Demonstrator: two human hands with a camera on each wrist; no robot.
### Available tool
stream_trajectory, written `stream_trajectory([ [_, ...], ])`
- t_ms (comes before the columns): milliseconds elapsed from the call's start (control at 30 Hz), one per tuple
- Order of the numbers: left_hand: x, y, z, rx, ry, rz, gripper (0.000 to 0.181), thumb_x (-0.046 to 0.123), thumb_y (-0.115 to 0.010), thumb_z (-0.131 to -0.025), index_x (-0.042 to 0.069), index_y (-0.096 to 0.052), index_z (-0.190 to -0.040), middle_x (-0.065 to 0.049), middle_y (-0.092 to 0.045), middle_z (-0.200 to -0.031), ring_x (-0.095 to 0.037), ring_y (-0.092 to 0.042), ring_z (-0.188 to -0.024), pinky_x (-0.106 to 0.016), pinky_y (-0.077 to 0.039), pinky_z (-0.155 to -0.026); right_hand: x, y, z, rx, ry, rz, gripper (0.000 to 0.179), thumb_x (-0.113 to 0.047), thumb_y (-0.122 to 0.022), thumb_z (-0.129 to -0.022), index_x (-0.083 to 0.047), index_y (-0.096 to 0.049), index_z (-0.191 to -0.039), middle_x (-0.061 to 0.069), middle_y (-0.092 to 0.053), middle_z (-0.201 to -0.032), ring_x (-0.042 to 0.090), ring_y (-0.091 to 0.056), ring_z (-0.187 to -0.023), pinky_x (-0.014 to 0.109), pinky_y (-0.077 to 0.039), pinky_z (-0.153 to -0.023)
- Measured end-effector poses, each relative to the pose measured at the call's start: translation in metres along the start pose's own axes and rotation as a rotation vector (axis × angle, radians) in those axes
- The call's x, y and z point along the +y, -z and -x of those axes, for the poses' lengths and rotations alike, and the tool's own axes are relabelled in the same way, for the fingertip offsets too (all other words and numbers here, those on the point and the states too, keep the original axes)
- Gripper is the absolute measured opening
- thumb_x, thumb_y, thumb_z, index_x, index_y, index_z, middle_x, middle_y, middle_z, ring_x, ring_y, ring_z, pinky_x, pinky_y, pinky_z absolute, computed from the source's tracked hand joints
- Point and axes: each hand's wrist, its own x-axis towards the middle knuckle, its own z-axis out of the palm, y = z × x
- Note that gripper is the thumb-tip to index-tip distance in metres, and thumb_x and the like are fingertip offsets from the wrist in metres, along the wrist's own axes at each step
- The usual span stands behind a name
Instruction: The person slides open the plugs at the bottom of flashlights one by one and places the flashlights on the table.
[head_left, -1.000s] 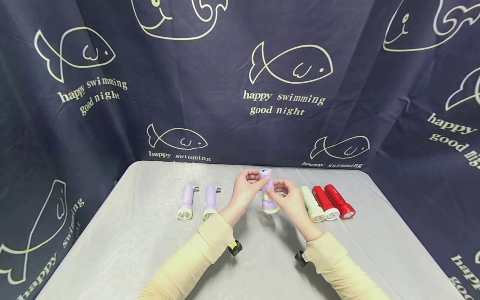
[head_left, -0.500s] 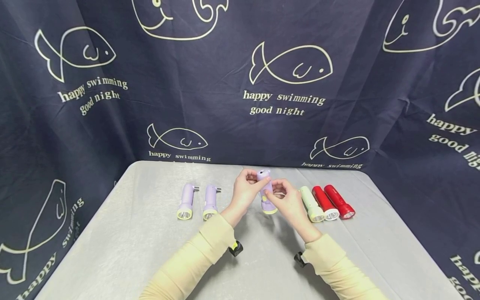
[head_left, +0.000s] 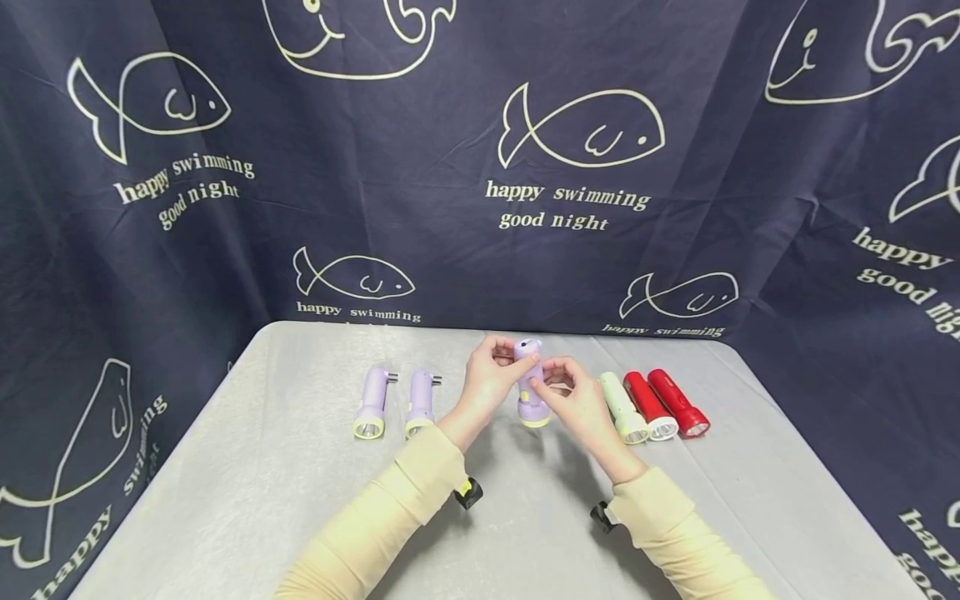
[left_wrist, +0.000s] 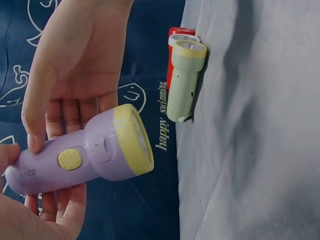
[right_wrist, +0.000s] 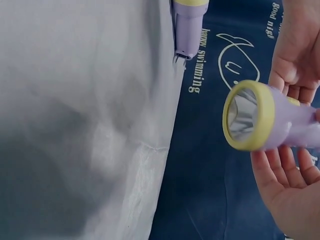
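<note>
A purple flashlight (head_left: 531, 390) with a yellow rim and yellow switch is held above the table between both hands, its lens end pointing down. My left hand (head_left: 489, 377) pinches its upper body, near the tail end, with the thumb across the front. Lower down, my right hand (head_left: 576, 393) grips the same body, thumb close to the switch. The yellow switch (left_wrist: 70, 159) faces the left wrist camera, while the reflector (right_wrist: 243, 115) shows in the right wrist view. No light shows in the reflector.
Two more purple flashlights lie on the left of the grey-covered table (head_left: 300, 500), one flashlight (head_left: 371, 402) and another flashlight (head_left: 422, 397), both with metal prongs out. To the right lie a pale green flashlight (head_left: 624, 407), a red-and-white flashlight (head_left: 650, 404) and a red flashlight (head_left: 678, 402). A dark curtain (head_left: 450, 167) hangs behind.
The held flashlight has shifted slightly left and stands a little more upright. Both hands keep their hold, and the flashlights on the table have not moved.
</note>
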Motion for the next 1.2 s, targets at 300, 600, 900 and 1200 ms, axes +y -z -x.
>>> stream_trajectory([
  [300, 0.005, 0.01, -0.005, -0.103, -0.04, -0.004, 0.032, 0.019, -0.078, -0.077, 0.007, -0.058, -0.099, -0.003, -0.063, -0.093, -0.012, -0.06, -0.081, -0.024, -0.051, -0.076, 0.001, 0.007, -0.002, -0.093, 0.021, -0.038, 0.033, -0.018, -0.069, -0.086, 0.0, -0.059, -0.113, 0.014, -0.065, -0.102, 0.014, -0.06, -0.093, 0.02, -0.051, -0.082],
  [600, 0.01, 0.02, -0.009, -0.263, -0.043, 0.027, 0.029, 0.013, -0.075, -0.08, 0.004, -0.059, -0.103, -0.004, -0.063, -0.094, -0.011, -0.06, -0.082, -0.021, -0.05, -0.074, 0.001, 0.01, -0.001, -0.19, -0.024, -0.226, 0.035, -0.008, -0.064, -0.089, 0.004, -0.052, -0.12, 0.015, -0.059, -0.111, 0.01, -0.058, -0.098, 0.027, -0.055, -0.081],
  [900, 0.008, 0.023, -0.008, -0.348, -0.075, 0.026, 0.031, 0.01, -0.075, -0.08, 0.003, -0.06, -0.106, -0.007, -0.065, -0.097, -0.012, -0.06, -0.088, -0.023, -0.05, -0.078, 0.0, 0.011, -0.001, -0.269, -0.033, -0.384, 0.034, -0.005, -0.062, -0.089, 0.002, -0.048, -0.119, -0.003, -0.061, -0.105, 0.008, -0.061, -0.096, 0.028, -0.055, -0.081],
  [1200, 0.01, 0.023, -0.005, -0.39, -0.076, 0.042, 0.032, 0.008, -0.072, -0.082, 0.0, -0.058, -0.109, -0.007, -0.064, -0.1, -0.013, -0.059, -0.09, -0.022, -0.05, -0.079, 0.0, 0.011, 0.001, -0.258, -0.035, -0.373, 0.027, -0.005, -0.063, -0.088, -0.01, -0.052, -0.112, -0.005, -0.061, -0.104, 0.011, -0.061, -0.096, 0.029, -0.055, -0.079],
])
